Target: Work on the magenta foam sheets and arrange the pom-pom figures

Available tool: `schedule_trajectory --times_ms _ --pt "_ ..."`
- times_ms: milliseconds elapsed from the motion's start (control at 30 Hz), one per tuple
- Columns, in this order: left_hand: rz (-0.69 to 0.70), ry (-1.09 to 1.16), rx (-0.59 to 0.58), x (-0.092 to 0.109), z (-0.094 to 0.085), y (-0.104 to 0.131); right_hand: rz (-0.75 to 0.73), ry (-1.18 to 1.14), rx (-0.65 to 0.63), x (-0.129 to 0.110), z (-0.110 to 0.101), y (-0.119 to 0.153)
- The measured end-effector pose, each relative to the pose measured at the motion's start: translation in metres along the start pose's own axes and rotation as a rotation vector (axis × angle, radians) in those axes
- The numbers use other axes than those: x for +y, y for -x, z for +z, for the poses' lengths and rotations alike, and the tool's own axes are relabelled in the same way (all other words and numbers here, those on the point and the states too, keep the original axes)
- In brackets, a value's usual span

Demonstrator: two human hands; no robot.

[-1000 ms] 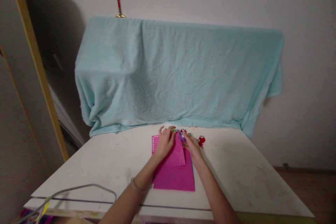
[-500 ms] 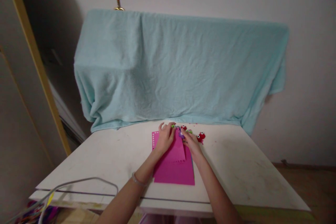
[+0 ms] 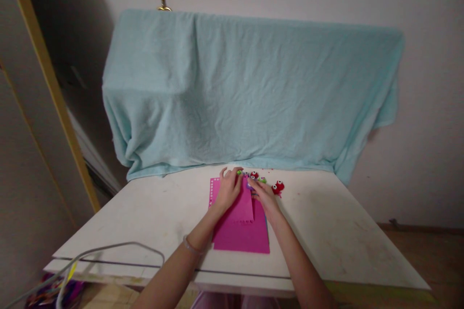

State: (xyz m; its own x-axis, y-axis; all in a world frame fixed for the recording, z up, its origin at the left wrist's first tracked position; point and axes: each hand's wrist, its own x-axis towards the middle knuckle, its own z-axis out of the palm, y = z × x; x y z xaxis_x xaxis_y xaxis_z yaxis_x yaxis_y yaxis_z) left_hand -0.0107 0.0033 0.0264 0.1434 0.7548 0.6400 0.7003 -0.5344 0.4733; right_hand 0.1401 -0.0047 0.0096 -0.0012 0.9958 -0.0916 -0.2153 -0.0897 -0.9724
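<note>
A pink sheet (image 3: 239, 210) with a row of small holes or pale dots along its left and lower edges lies over a darker pink sheet (image 3: 241, 241). My left hand (image 3: 229, 190) rests on the upper sheet, its fingers spread and slightly bent, the tips near a small green piece (image 3: 239, 172). At the sheet's upper right edge, my right hand (image 3: 265, 198) grips a small purple piece (image 3: 249, 183) under the thumb; its exact kind is unclear. Close by are small red figures with white eyes (image 3: 254, 175) and a green one (image 3: 262, 180).
Another red figure with white eyes (image 3: 278, 187) lies right of my right hand. A light blue cloth (image 3: 253, 91) hangs behind the white table (image 3: 326, 222). A grey cable (image 3: 119, 245) loops over the front left edge.
The view has shifted slightly. The upper pink sheet's right edge sits a little further left under my hands; both hands keep nearly the same pose.
</note>
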Motion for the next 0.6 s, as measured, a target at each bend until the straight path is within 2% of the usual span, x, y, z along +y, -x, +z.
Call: schedule_trajectory --times_ms 267,467,600 --pt "-0.005 0.004 0.015 -0.001 -0.003 -0.0014 -0.02 0.121 -0.004 0.0059 -0.0026 -0.0026" --pt "-0.016 0.002 0.02 -0.0029 -0.0031 -0.0019 0.007 -0.024 -0.122 0.0046 0.0002 -0.0004" --pt "-0.002 -0.006 0.02 -0.0039 -0.0049 -0.0024 0.021 -0.145 -0.14 0.0045 0.0034 0.0008"
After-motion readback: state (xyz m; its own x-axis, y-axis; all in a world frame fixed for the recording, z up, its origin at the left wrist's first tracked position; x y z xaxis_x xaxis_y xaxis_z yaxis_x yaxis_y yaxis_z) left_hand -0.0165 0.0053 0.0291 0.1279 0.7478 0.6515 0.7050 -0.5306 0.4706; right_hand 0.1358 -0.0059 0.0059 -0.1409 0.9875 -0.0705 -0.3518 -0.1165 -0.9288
